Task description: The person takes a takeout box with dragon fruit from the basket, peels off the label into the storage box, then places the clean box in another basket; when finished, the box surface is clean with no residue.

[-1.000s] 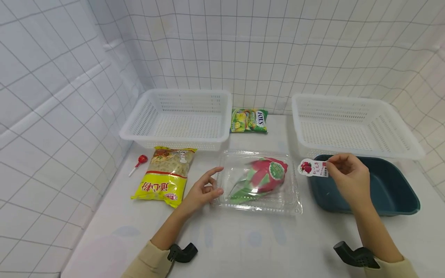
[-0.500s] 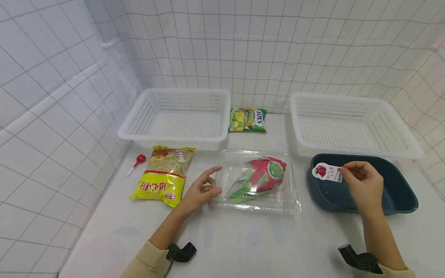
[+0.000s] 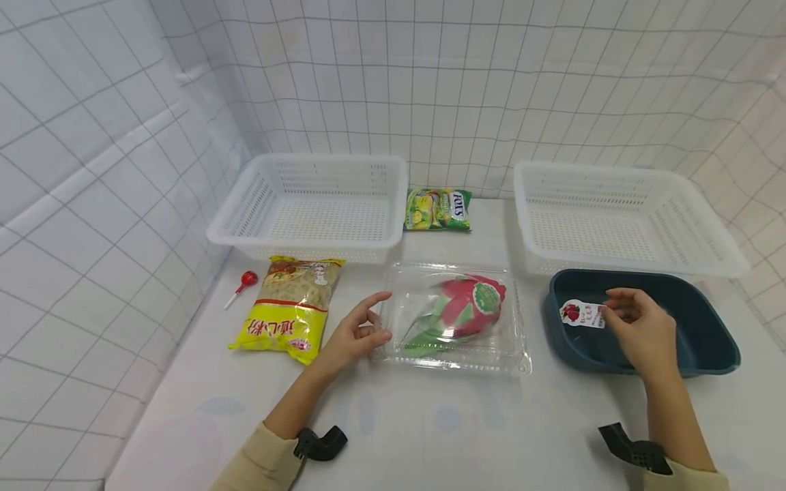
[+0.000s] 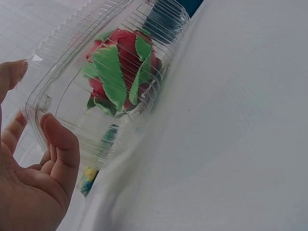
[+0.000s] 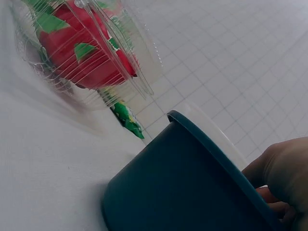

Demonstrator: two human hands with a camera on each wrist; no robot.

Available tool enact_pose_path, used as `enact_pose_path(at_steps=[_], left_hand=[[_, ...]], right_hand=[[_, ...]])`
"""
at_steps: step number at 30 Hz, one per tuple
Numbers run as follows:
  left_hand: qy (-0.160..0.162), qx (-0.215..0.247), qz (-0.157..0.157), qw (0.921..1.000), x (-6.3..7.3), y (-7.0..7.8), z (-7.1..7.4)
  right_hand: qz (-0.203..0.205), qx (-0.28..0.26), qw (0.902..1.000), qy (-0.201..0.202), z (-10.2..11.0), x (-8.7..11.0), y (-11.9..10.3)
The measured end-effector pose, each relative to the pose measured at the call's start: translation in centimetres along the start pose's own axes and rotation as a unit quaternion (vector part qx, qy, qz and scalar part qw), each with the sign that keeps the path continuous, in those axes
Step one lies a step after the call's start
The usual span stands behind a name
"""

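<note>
In the head view my right hand (image 3: 645,327) reaches over the dark teal basin (image 3: 694,320), thumb and forefinger pinching the end of a white label (image 3: 582,314) printed with red fruit. The label lies low within the basin's outline; the basin wall hides it in the right wrist view. My left hand (image 3: 353,339) rests at the left side of a clear plastic clamshell box (image 3: 399,293), its thumb and forefinger apart and touching that edge. Inside the box lies a red and green dragon fruit (image 3: 463,307) with a round green sticker. The box's lid is down.
Two white perforated baskets (image 3: 396,204) (image 3: 626,264) stand at the back. Between them lies a green candy bag (image 3: 437,209). To the left are a yellow food bag (image 3: 288,310) and a red lollipop (image 3: 248,279). Gridded white cloth walls rise behind and beside the table.
My right hand has moved right and down with the label, from the basin's left rim to inside its outline. My left hand and the clamshell box have stayed in place.
</note>
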State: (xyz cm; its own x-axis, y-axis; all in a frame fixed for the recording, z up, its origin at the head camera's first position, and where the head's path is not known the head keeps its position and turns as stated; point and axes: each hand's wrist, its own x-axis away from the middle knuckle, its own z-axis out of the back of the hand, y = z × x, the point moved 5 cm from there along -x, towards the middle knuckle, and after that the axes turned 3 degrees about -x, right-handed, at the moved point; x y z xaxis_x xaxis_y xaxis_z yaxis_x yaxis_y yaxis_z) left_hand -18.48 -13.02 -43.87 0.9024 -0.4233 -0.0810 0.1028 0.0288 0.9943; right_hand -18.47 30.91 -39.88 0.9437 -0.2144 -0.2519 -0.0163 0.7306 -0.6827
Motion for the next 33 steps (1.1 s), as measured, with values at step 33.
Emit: enact_pose_path(at_steps=[33], left_hand=[[0.095,-0.021,0.016,0.9952,-0.4,0.0,-1.2]], right_hand=[[0.026,0.037,0.9963,-0.074,-0.5,0.1,-0.2]])
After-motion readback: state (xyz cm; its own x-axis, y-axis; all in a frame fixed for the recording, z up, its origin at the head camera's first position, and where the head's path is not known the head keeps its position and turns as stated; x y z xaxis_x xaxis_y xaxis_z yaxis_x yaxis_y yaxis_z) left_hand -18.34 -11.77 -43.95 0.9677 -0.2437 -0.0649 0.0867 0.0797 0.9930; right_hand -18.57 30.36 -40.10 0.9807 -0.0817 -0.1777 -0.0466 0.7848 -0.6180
